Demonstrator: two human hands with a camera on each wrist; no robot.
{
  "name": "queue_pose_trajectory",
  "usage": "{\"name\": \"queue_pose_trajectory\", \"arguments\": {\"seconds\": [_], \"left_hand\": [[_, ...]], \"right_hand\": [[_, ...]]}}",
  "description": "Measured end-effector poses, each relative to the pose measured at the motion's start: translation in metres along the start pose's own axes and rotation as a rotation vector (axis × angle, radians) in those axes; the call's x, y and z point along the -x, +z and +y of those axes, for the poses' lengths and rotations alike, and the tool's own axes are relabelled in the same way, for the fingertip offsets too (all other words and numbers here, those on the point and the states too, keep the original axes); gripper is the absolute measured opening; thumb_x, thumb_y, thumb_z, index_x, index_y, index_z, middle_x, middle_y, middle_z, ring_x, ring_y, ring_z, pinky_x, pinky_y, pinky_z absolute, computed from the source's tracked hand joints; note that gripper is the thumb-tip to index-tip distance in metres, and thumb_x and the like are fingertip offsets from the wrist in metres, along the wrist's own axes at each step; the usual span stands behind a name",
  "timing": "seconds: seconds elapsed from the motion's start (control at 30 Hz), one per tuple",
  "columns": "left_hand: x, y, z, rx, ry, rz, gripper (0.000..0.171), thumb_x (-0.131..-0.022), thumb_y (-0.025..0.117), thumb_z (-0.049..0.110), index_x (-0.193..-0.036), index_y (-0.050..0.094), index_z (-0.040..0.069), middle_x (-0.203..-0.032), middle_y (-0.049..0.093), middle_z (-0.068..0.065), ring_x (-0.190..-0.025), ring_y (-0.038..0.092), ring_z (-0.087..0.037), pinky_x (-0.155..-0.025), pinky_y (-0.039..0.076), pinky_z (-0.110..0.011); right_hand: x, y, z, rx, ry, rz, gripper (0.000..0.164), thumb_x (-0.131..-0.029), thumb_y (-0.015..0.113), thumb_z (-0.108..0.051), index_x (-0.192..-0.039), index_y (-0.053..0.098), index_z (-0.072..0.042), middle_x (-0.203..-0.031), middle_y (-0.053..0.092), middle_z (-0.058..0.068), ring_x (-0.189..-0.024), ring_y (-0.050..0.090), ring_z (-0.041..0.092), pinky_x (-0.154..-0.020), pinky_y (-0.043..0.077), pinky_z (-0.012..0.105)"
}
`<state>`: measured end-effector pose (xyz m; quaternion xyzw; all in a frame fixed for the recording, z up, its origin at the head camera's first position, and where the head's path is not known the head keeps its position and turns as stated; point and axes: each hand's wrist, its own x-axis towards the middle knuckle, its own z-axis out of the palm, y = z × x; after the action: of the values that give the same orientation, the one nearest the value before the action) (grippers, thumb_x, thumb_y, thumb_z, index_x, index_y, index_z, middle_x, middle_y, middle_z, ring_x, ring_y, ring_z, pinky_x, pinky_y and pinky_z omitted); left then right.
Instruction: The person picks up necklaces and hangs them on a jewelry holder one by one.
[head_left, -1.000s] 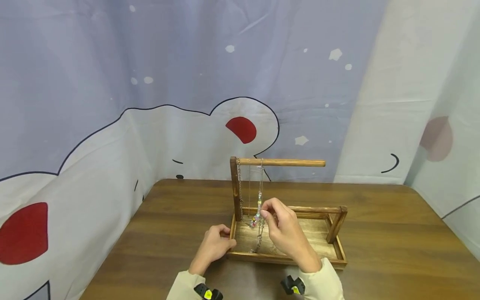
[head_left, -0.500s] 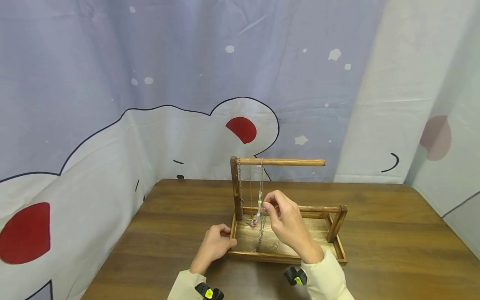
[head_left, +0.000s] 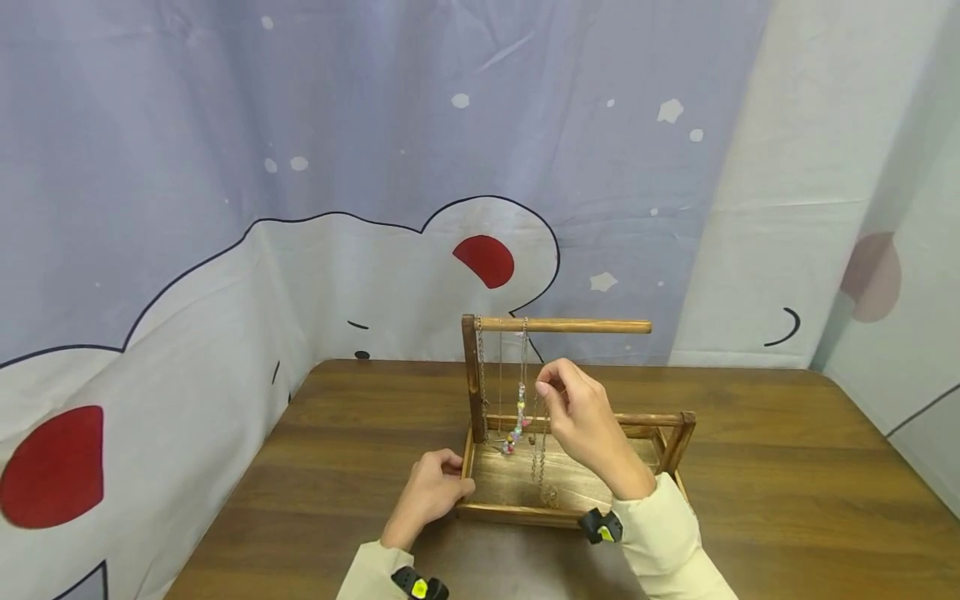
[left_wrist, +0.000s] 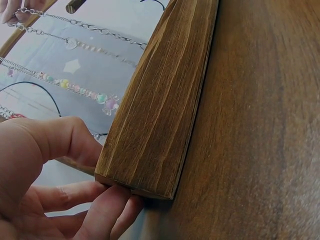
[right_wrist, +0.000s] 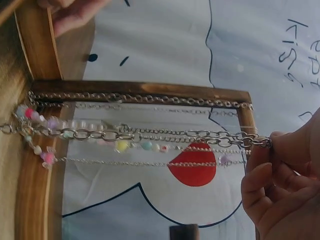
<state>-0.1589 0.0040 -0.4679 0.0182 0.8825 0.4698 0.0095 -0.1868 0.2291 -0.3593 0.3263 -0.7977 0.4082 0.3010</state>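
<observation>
My right hand (head_left: 588, 425) pinches a silver chain necklace (head_left: 542, 458) at its top, between thumb and forefinger, and the chain hangs down over the tray of a wooden jewelry stand (head_left: 577, 326). In the right wrist view, the held chain (right_wrist: 90, 134) has chunky links. A pastel beaded necklace (head_left: 521, 408) hangs from the stand's top bar, just left of that hand. Further left on the bar are a chain necklace (head_left: 482, 367) and a thinner one. My left hand (head_left: 431, 492) grips the tray's left end wall (left_wrist: 155, 110), thumb and fingers on either side.
The stand's lower bar (head_left: 648, 419) runs behind the right hand to a short post (head_left: 675, 442). A small gold-coloured piece (head_left: 551, 497) lies in the tray. The wooden table (head_left: 787, 483) reaches back to a patterned curtain (head_left: 375, 125).
My right hand has risen and moved right, drawing the chain necklace up and away from the beaded one. The left hand stays on the tray's end.
</observation>
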Motion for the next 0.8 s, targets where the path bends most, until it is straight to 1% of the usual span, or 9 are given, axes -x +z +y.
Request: {"name": "queue_pose_trajectory", "arguments": {"seconds": [0.1,0.27,0.43,0.67,0.8], "left_hand": [[0.0,0.0,0.0,-0.003,0.003,0.0,0.027,-0.067,0.065,0.009,-0.091,0.062,-0.002,-0.084,0.065,-0.007,-0.075,0.063,-0.014,-0.063,0.049,-0.03],[0.002,0.0,0.002,-0.009,0.0,0.005,0.027,-0.066,0.066,0.009,-0.091,0.063,-0.002,-0.083,0.065,-0.006,-0.074,0.062,-0.013,-0.063,0.049,-0.029],[0.002,0.0,0.002,-0.013,0.0,0.009,0.026,-0.066,0.065,0.009,-0.09,0.063,-0.001,-0.082,0.065,-0.006,-0.073,0.061,-0.012,-0.062,0.048,-0.028],[0.001,0.0,0.001,-0.013,-0.004,0.006,0.025,-0.068,0.066,0.01,-0.09,0.063,0.0,-0.082,0.064,-0.005,-0.074,0.061,-0.013,-0.063,0.048,-0.03],[0.001,0.001,0.001,-0.007,-0.005,0.003,0.025,-0.068,0.066,0.01,-0.091,0.063,-0.001,-0.083,0.065,-0.006,-0.073,0.061,-0.013,-0.062,0.048,-0.03]], "right_hand": [[-0.005,-0.003,0.003,0.009,0.008,-0.003,0.004,-0.087,0.056,0.0,-0.086,0.055,-0.004,-0.072,0.053,0.002,-0.061,0.044,0.006,-0.053,0.04,0.021],[-0.012,-0.006,0.007,0.018,0.02,-0.015,0.006,-0.085,0.057,0.002,-0.086,0.054,-0.004,-0.073,0.053,0.004,-0.061,0.044,0.008,-0.054,0.039,0.022],[-0.017,-0.007,0.009,0.034,0.051,-0.025,0.006,-0.086,0.057,0.0,-0.087,0.054,-0.004,-0.074,0.053,0.001,-0.062,0.044,0.009,-0.055,0.04,0.023],[-0.021,-0.012,0.014,0.059,0.078,-0.003,0.004,-0.087,0.057,-0.002,-0.087,0.054,-0.004,-0.073,0.052,0.0,-0.061,0.043,0.01,-0.054,0.038,0.024],[-0.022,-0.017,0.016,0.072,0.087,0.006,0.003,-0.087,0.056,-0.002,-0.088,0.054,-0.002,-0.073,0.052,0.001,-0.061,0.042,0.01,-0.054,0.037,0.025]]}}
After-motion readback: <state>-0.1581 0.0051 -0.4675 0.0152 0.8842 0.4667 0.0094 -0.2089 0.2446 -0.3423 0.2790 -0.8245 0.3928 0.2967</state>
